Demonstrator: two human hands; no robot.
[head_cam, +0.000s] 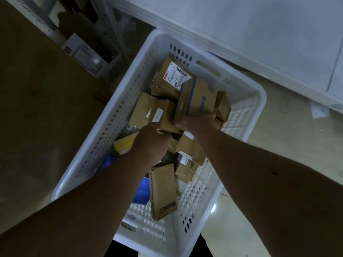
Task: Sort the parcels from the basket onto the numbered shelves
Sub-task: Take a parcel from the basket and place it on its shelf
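Two parcels [194, 101] against curled fingers [213, 115]

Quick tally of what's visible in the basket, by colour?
Brown cardboard parcels: 9 visible, more may be buried
Yellow item: 1
Blue items: 2, partly hidden under the left arm
Total: 12 visible in the white basket

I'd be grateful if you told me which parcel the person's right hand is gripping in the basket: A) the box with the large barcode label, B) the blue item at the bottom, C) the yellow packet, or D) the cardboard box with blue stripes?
D: the right hand grips the lower edge of the blue-striped cardboard box in the white basket.
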